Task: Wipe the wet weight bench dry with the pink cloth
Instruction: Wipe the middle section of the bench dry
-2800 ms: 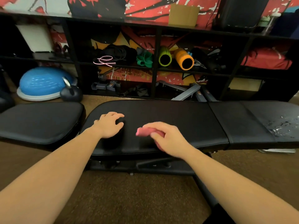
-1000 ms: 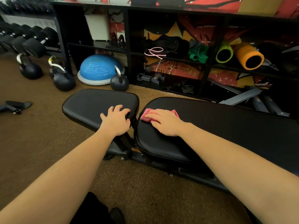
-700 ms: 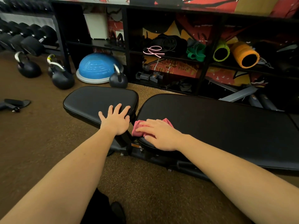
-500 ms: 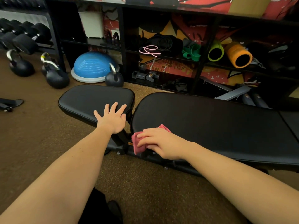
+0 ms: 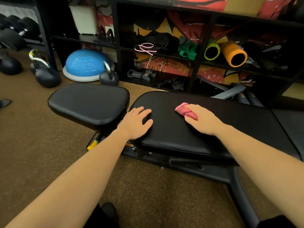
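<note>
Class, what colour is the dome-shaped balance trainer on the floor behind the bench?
The balance trainer has a blue dome on a pale grey-white base, seen in the head view.

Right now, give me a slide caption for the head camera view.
Right hand presses a pink cloth on the black weight bench while the left hand rests flat beside it.

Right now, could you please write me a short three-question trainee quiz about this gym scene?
1. True or false: the crumpled pink cloth lies under the right hand.
2. Which pad does the left hand rest on: A, the small separate black seat pad; B, the long black padded weight bench?
3. Fill in: the blue dome balance trainer sits on the ____.

Key: 1 true; 2 B; 3 floor.
</note>
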The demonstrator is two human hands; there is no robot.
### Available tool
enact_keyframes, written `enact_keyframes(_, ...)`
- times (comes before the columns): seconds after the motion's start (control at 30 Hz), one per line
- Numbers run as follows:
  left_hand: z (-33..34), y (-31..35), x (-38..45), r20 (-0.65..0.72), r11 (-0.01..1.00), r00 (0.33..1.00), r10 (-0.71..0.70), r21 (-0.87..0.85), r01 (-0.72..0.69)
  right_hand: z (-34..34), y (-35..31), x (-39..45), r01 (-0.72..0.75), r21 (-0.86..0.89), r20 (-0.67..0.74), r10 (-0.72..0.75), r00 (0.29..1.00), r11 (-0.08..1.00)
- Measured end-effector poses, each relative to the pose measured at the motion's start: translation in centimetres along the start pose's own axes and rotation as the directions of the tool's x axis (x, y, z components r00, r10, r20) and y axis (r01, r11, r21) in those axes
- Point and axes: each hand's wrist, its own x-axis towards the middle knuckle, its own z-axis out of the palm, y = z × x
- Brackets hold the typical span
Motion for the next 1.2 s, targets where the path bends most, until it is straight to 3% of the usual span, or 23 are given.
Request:
enact_keyframes(0.1, 0.9, -0.3, -0.4, 0.036, 0.999, 0.999, -0.019, 0.047, 0.017, 0.9, -1.1, -0.1, -0.029, -0.092, 0.010, 0.030, 0.999, 0.995)
enact_keyframes(0.2, 1.2, -0.1, -0.4, 0.023, 0.998, 0.999, -0.029, 0.058, 0.027, 1.5, -3.7, -1.0, 0.082, -0.128, 0.021, -0.080, 0.997, 0.988)
enact_keyframes(0.53, 0.6, 0.3, -0.5, 0.061, 0.997, 0.997, -0.056, 0.051, 0.052, 4.3, -7.0, -6.3, 0.399, -0.022, 0.122, -0.394, 0.911, 0.917)
enact_keyframes(0.7, 0.1, 0.5, -0.4, 0.074, 0.997, 0.994, -0.082, 0.018, 0.081, 4.6, -6.4, -8.7, 0.537, 0.030, 0.172, -0.534, 0.828, 0.843)
enact_keyframes(0.77, -0.1, 1.2, -0.3, 0.057, 0.997, 0.995, -0.081, 0.000, 0.081, 3.5, -5.9, -9.6, 0.485, 0.147, 0.118, -0.503, 0.856, 0.862)
enact_keyframes(0.83, -0.2, 2.5, -0.1, 0.036, 0.999, 0.998, -0.046, -0.005, 0.046, 1.0, -4.8, -10.2, 0.395, 0.238, -0.034, -0.399, 0.916, 0.887)
enact_keyframes(0.9, -0.1, 4.1, 0.3, 0.023, 1.000, 1.000, 0.007, 0.000, -0.007, -2.0, -2.2, -10.0, 0.301, 0.253, -0.230, -0.245, 0.942, 0.919)
enact_keyframes(0.97, 0.1, 5.5, 0.8, 0.027, 0.999, 0.998, 0.052, 0.002, -0.052, -4.7, 1.6, -9.4, 0.126, 0.223, -0.310, -0.053, 0.949, 0.966)
enact_keyframes(1.07, 0.6, 7.4, 1.4, 0.074, 0.996, 0.994, 0.085, 0.013, -0.086, -5.1, 6.9, -8.7, -0.126, 0.071, -0.094, 0.132, 0.987, 0.989)
enact_keyframes(1.13, 0.9, 8.4, 1.7, 0.123, 0.994, 0.988, 0.096, 0.038, -0.101, -3.4, 7.7, -8.4, -0.124, -0.001, -0.012, 0.124, 0.992, 0.992)
enact_keyframes(1.2, 1.3, 8.8, 2.0, 0.174, 0.993, 0.980, 0.092, 0.060, -0.103, -2.1, 6.3, -8.3, -0.033, -0.001, -0.019, 0.033, 0.999, 0.999)
